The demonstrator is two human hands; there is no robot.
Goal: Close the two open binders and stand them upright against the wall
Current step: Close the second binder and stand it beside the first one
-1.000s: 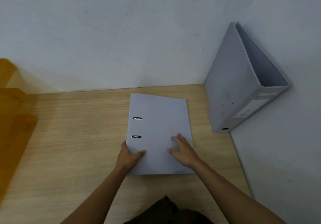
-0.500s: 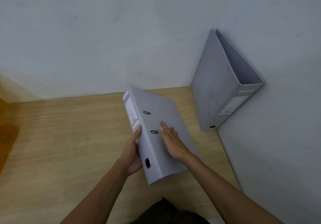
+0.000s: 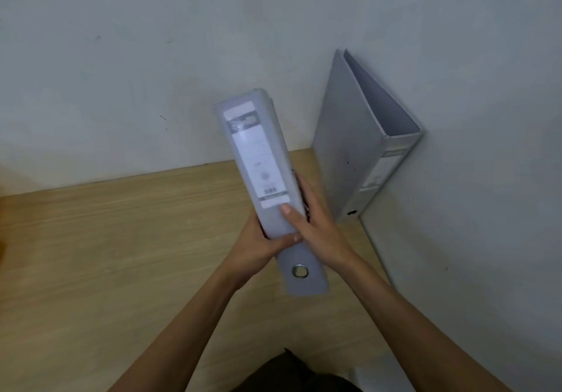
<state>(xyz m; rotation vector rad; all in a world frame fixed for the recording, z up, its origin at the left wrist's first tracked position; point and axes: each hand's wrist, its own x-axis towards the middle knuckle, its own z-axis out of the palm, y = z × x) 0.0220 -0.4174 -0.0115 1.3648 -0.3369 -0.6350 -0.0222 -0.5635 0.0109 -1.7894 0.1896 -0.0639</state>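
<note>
A closed grey binder [image 3: 261,160] is held up above the wooden desk, its labelled spine facing me and its ringed finger hole near the low end. My left hand [image 3: 258,244] grips its lower left side, thumb across the spine. My right hand [image 3: 316,224] clasps the right side, thumb on the spine. A second grey binder [image 3: 355,151] stands upright in the corner, leaning against the right wall, its spine facing front right.
The wooden desk [image 3: 121,255] meets a white back wall [image 3: 182,57] and a white side wall [image 3: 486,209] on the right. Dark clothing shows at the bottom edge.
The binder lay flat on the desk under both hands; it has been lifted and turned so its spine faces me. The view has shifted left of the corner.
</note>
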